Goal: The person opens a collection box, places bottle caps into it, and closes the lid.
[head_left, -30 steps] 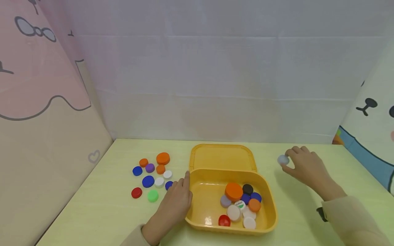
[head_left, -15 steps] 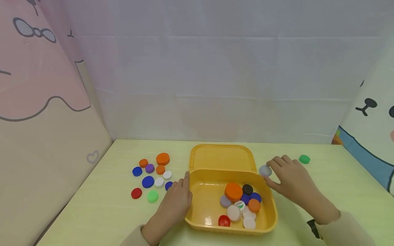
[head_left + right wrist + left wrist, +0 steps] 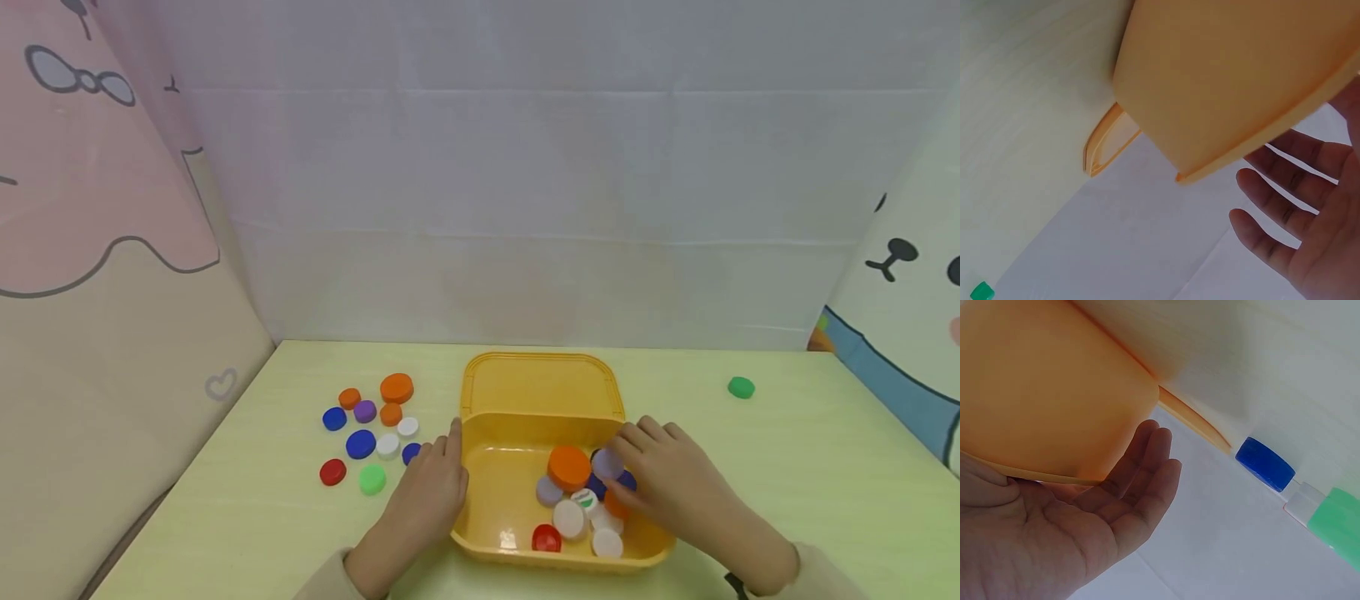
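A yellow plastic box holds several bottle caps, among them an orange cap, a red cap and a white cap. Over its right half, my right hand pinches a pale lilac cap between thumb and index finger, just above the other caps. In the right wrist view, the box wall hides those fingertips. My left hand holds the box's left rim, index finger lying along it. Its other fingers curl outside against the wall in the left wrist view.
Behind the box lies its yellow lid. To the left, several loose caps are spread, including a blue cap, a purple cap and a light green cap. A green cap sits alone at the right.
My right hand has carried the lilac cap leftward and down, from right of the box to over the caps inside. The green cap at right has come into view. My left hand has stayed put.
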Action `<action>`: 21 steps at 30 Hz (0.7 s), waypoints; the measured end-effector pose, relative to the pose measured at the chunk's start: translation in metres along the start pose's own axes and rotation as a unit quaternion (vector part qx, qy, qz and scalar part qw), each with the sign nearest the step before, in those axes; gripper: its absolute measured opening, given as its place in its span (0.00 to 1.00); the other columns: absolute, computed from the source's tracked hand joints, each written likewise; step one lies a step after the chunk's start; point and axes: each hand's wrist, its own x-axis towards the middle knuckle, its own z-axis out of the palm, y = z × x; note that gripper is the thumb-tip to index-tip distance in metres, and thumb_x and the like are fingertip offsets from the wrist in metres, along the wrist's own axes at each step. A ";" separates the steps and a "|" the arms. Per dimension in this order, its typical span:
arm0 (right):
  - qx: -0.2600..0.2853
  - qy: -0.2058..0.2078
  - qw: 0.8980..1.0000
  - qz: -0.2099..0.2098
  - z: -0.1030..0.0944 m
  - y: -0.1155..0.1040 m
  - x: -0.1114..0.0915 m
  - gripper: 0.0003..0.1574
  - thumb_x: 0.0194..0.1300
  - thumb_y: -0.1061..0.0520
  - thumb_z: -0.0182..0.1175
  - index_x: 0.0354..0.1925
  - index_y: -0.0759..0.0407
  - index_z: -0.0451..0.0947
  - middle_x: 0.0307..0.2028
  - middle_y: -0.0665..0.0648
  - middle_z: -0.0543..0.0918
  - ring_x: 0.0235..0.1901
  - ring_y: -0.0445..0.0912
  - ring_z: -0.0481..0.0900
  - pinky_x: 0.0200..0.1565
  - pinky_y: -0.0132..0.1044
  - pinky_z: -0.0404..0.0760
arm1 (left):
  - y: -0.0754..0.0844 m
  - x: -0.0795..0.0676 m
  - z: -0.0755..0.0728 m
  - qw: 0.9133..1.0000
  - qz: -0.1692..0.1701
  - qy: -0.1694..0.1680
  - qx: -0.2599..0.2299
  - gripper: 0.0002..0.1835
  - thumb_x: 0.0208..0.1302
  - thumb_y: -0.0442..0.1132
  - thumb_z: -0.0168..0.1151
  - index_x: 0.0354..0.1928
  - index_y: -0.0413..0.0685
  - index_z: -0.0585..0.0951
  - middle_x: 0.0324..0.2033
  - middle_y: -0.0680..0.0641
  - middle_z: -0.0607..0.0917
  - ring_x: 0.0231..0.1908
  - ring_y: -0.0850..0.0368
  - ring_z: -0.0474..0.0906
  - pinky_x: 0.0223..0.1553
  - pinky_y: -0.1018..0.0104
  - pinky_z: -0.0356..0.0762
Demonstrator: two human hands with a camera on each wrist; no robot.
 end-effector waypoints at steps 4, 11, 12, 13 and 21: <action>0.012 0.004 1.000 -0.012 0.005 -0.004 -0.002 0.20 0.45 0.42 0.68 0.32 0.50 0.76 0.30 0.45 0.73 0.30 0.41 0.64 0.31 0.32 0.66 | 0.000 0.000 0.000 1.000 0.003 0.005 0.002 0.29 0.65 0.40 0.45 0.67 0.38 0.57 0.41 0.43 0.76 0.35 0.54 0.69 0.40 0.60 0.73; 0.020 -0.003 0.999 -0.026 0.014 -0.006 -0.004 0.19 0.45 0.42 0.67 0.32 0.50 0.76 0.28 0.45 0.72 0.31 0.41 0.65 0.30 0.32 0.66 | 0.000 0.000 0.000 1.000 0.003 0.004 0.000 0.29 0.65 0.40 0.45 0.67 0.38 0.57 0.41 0.43 0.76 0.35 0.54 0.68 0.40 0.61 0.73; 0.021 -0.003 0.999 -0.027 0.015 -0.006 -0.004 0.19 0.45 0.42 0.66 0.32 0.50 0.76 0.28 0.45 0.72 0.31 0.41 0.65 0.30 0.32 0.66 | 0.000 0.000 0.000 1.000 0.003 0.003 -0.001 0.29 0.65 0.40 0.45 0.67 0.39 0.57 0.41 0.43 0.76 0.35 0.54 0.68 0.40 0.61 0.73; 0.023 -0.004 0.999 -0.026 0.016 -0.006 -0.004 0.19 0.45 0.42 0.66 0.32 0.50 0.76 0.28 0.45 0.72 0.31 0.41 0.65 0.30 0.32 0.66 | 0.000 0.000 0.000 1.000 0.004 0.003 -0.001 0.29 0.65 0.40 0.45 0.67 0.39 0.57 0.40 0.43 0.76 0.35 0.54 0.68 0.40 0.61 0.73; 0.036 -0.012 0.999 -0.025 0.019 -0.007 -0.005 0.20 0.46 0.41 0.66 0.34 0.50 0.76 0.30 0.45 0.74 0.32 0.41 0.67 0.30 0.32 0.66 | -0.001 0.000 0.001 1.000 0.013 0.016 0.002 0.29 0.64 0.39 0.45 0.66 0.37 0.57 0.39 0.44 0.76 0.34 0.54 0.68 0.38 0.61 0.72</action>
